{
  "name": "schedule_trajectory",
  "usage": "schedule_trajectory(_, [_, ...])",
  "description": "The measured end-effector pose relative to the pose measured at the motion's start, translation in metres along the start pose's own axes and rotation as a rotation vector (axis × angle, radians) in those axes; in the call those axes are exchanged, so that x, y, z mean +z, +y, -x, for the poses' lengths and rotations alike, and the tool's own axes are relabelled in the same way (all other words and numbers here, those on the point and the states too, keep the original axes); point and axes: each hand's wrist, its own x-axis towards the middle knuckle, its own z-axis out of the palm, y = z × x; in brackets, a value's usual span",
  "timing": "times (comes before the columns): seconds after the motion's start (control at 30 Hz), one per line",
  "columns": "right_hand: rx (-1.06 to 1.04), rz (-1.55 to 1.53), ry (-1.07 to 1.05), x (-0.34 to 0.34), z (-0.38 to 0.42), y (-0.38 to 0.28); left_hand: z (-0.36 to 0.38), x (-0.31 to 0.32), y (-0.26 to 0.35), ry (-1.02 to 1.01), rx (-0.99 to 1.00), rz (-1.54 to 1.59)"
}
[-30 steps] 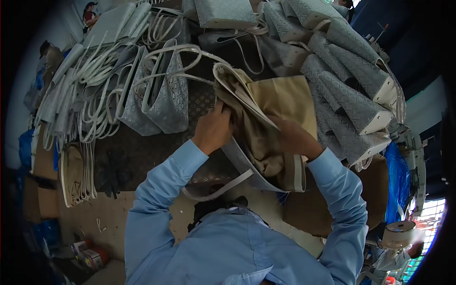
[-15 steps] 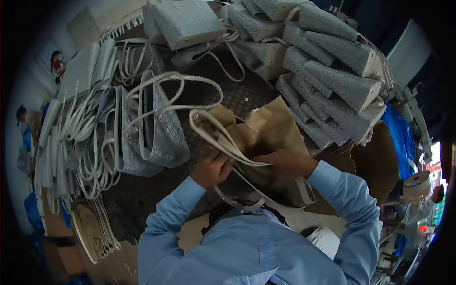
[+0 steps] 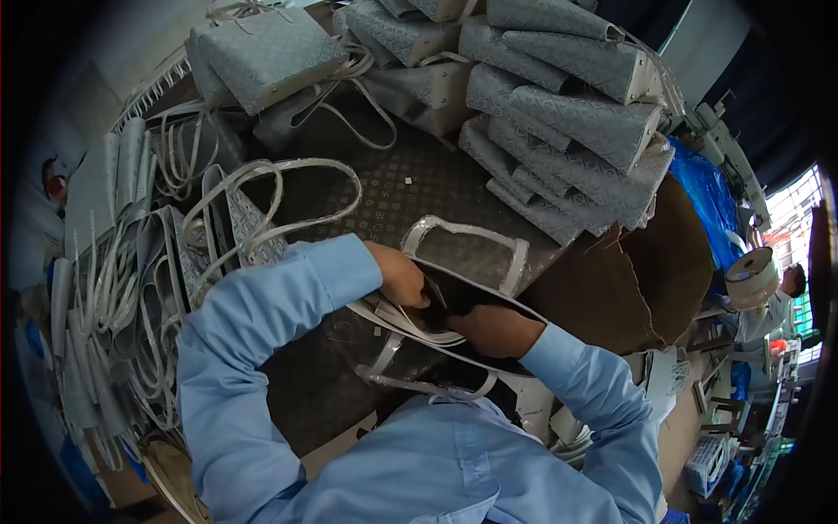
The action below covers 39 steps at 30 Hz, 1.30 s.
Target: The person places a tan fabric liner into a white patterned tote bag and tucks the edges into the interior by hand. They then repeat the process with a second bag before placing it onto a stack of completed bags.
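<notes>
A handbag (image 3: 515, 306) with a dark inside stands open in front of me, close to my body. One pale handle (image 3: 471, 229) loops out on its far side, and the other handle (image 3: 419, 384) hangs on the near side. Inside the opening lies a folded piece with white edging (image 3: 419, 325). My left hand (image 3: 401, 278) reaches over the left end of the opening, its fingers curled down inside; what they grip is hidden. At the right of the opening, my right hand (image 3: 497, 330) is closed on the white-edged piece.
Grey patterned bags (image 3: 559, 131) are piled at the back right, with another bag (image 3: 266, 57) at the back left. Bags with many pale handles (image 3: 113, 288) crowd the left. Brown cardboard (image 3: 637, 279) and blue plastic (image 3: 707, 188) lie right; a white spool (image 3: 752, 275) stands beyond.
The brown white-edged piece, spread above the table before, now sits folded down in the bag's opening. My left hand has moved up and over the opening; the view has shifted rightward.
</notes>
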Motion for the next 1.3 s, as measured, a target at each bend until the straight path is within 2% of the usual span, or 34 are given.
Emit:
schedule_trajectory(0.03, [0.211,-0.061,-0.226,-0.009,0.0,-0.009,-0.001,-0.004,0.002,-0.008,-0.009,0.018])
schedule_trajectory(0.1, [0.13,-0.109,-0.174,0.002,0.003,0.011,0.002,-0.014,0.0,-0.199,-0.086,-0.002])
schedule_trajectory(0.13, [0.113,-0.09,-0.158,-0.004,0.004,0.014,0.002,-0.017,-0.004,-0.205,-0.062,0.054])
schedule_trajectory(0.2, [0.023,-0.014,-0.093,-0.008,0.007,0.034,0.021,-0.031,-0.01,-0.118,-0.095,0.199])
schedule_trajectory(0.23, [-0.005,-0.025,-0.093,-0.008,0.01,0.045,0.035,-0.03,-0.01,0.029,-0.105,0.249])
schedule_trajectory(0.27, [-0.017,-0.125,-0.085,-0.01,0.013,0.056,0.051,-0.033,-0.012,0.021,-0.124,0.261])
schedule_trajectory(0.33, [-0.014,-0.231,-0.115,-0.016,0.01,0.063,0.076,-0.038,-0.02,0.204,0.014,0.435])
schedule_trajectory(0.37, [-0.027,-0.231,-0.125,-0.022,0.009,0.057,0.083,-0.023,-0.027,0.207,0.007,0.449])
schedule_trajectory(0.43, [0.089,-0.145,-0.193,-0.035,0.001,0.039,0.095,0.03,-0.043,1.055,0.128,0.94])
schedule_trajectory(0.47, [0.072,-0.139,-0.212,-0.033,-0.001,0.037,0.092,0.062,-0.048,1.067,0.114,0.96])
schedule_trajectory(0.53, [0.143,0.043,-0.199,-0.027,-0.008,0.031,0.067,0.131,-0.054,1.478,0.256,1.41])
schedule_trajectory(0.6, [0.099,0.148,-0.219,-0.018,-0.019,0.029,-0.005,0.178,-0.034,1.612,0.721,1.717])
schedule_trajectory(0.63, [0.071,0.245,-0.238,-0.012,-0.021,0.026,-0.036,0.185,-0.016,1.73,0.589,1.637])
schedule_trajectory(0.67, [-0.046,0.083,-0.236,-0.019,-0.031,0.019,-0.058,0.187,0.002,1.835,0.45,1.561])
schedule_trajectory(0.7, [-0.161,-0.077,-0.233,-0.03,-0.048,0.013,-0.043,0.174,0.018,1.774,0.16,1.717])
schedule_trajectory(0.73, [-0.273,-0.276,-0.224,-0.021,-0.065,0.018,-0.038,0.171,0.017,1.794,0.259,1.787])
schedule_trajectory(0.77, [-0.3,-0.464,-0.182,-0.016,-0.076,0.018,-0.035,0.166,0.013,1.819,0.363,1.851])
schedule_trajectory(0.8, [-0.323,-0.651,-0.14,-0.013,-0.084,0.016,-0.027,0.156,0.012,1.823,0.346,1.811])
schedule_trajectory(0.83, [-0.342,-0.659,-0.051,-0.009,-0.086,0.016,-0.028,0.152,0.011,1.845,0.351,1.821])
schedule_trajectory(0.87, [-0.348,-0.643,-0.067,-0.008,-0.087,0.016,-0.029,0.147,0.008,1.879,0.276,1.62])
schedule_trajectory(0.9, [-0.305,-0.702,0.017,-0.007,-0.086,0.016,-0.03,0.142,0.008,1.892,0.197,1.422])
schedule_trajectory(0.97, [-0.173,-0.929,0.119,0.002,-0.09,0.022,-0.027,0.138,0.008,1.862,0.117,1.412])
schedule_trajectory(1.0, [-0.161,-0.936,0.111,-0.001,-0.091,0.02,-0.029,0.14,0.007,1.828,0.215,1.493])
schedule_trajectory(1.03, [-0.148,-0.846,0.149,-0.01,-0.094,0.014,-0.03,0.142,0.006,1.796,0.31,1.572])
schedule_trajectory(1.1, [-0.169,-0.626,0.248,-0.016,-0.104,0.003,-0.027,0.145,0.008,1.729,0.332,1.62])
schedule_trajectory(1.13, [-0.165,-0.643,0.225,-0.017,-0.102,0.0,-0.023,0.148,0.012,1.665,0.362,1.651])
schedule_trajectory(1.17, [-0.116,-0.495,0.182,-0.019,-0.1,-0.001,-0.022,0.151,0.014,1.624,0.335,1.73])
schedule_trajectory(1.2, [-0.069,-0.345,0.145,-0.022,-0.099,-0.002,-0.019,0.151,0.014,1.618,0.318,1.742])
schedule_trajectory(1.23, [-0.079,-0.27,0.238,-0.019,-0.085,-0.006,-0.018,0.15,0.013,1.699,0.246,1.645])
schedule_trajectory(1.27, [-0.077,-0.275,0.228,-0.019,-0.071,-0.007,-0.017,0.15,0.013,1.773,0.178,1.55])
schedule_trajectory(1.3, [-0.119,-0.048,0.085,-0.021,-0.058,-0.005,-0.018,0.152,0.012,1.773,0.173,1.569])
